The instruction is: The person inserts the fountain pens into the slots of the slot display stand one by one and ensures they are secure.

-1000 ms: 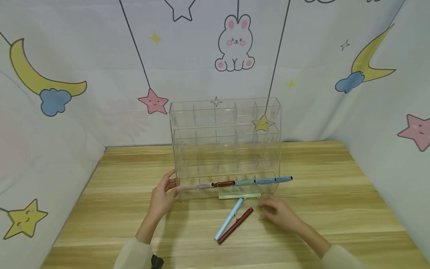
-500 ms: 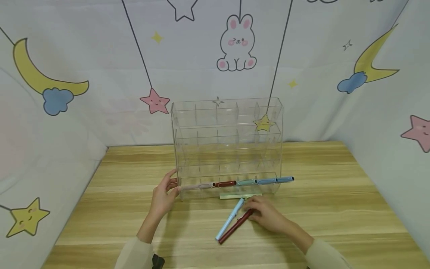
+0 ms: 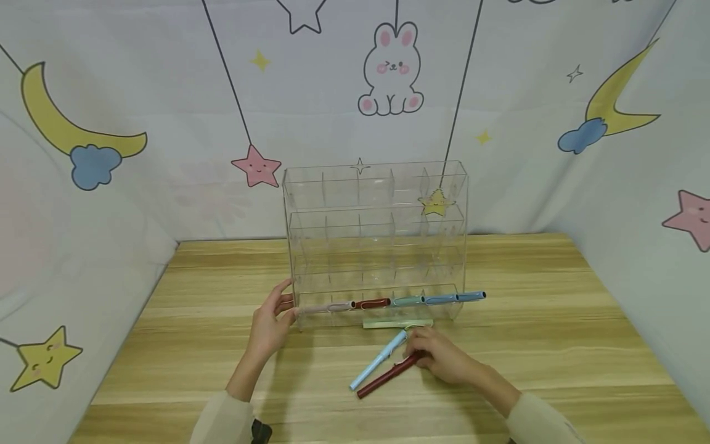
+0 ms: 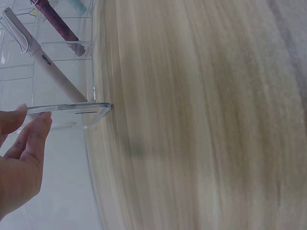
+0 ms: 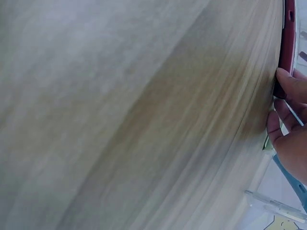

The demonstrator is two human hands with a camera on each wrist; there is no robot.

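A clear acrylic pen organizer point(image 3: 289, 234) stands on the wooden table, its side panel gripped between the thumb and fingers of my left hand point(image 3: 270, 327). In the left wrist view the fingertips pinch that panel point(image 4: 72, 108). My right hand point(image 3: 440, 356) pinches a dark red pen point(image 3: 385, 376) by one end, low over the tabletop; the right wrist view shows thumb and fingers at that end. Beside it lies a light blue pen point(image 3: 374, 365), its upper end close to the fingers. Behind the hand, a light green pen point(image 3: 388, 324) lies along the organizer's front.
Several pens rest in the organizer's lowest row, among them a pale pen point(image 3: 339, 306), a red-brown pen point(image 3: 371, 303) and a teal pen point(image 3: 407, 301). Upper rows hold nothing visible. A patterned cloth point(image 3: 333, 92) hangs behind and around the table point(image 3: 222, 265).
My right hand came in from the right to the loose pens and took the dark red pen's end. Both the dark red and light blue pens have shifted slightly. The left hand stays put.
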